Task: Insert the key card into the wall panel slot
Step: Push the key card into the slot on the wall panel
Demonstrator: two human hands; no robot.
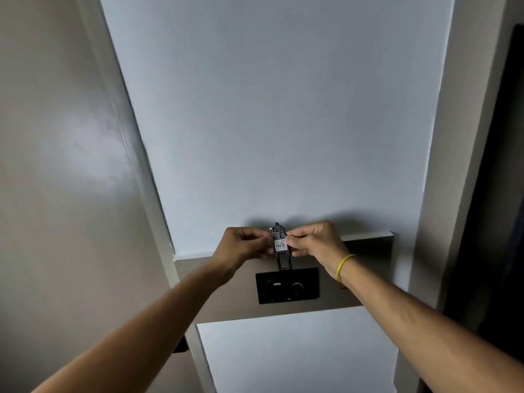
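Note:
A narrow dark key card with a white tag reading 407 and a metal ring on top stands upright just above the black wall panel. Its lower end touches the panel's top edge; the slot itself is hidden from view. My left hand pinches the card's left side and my right hand pinches its right side. The right wrist wears a yellow band. The panel face shows a small switch and a round knob.
The panel sits on a brown horizontal wall band between pale blue wall sections. A beige wall lies to the left. A dark door or frame runs down the right edge.

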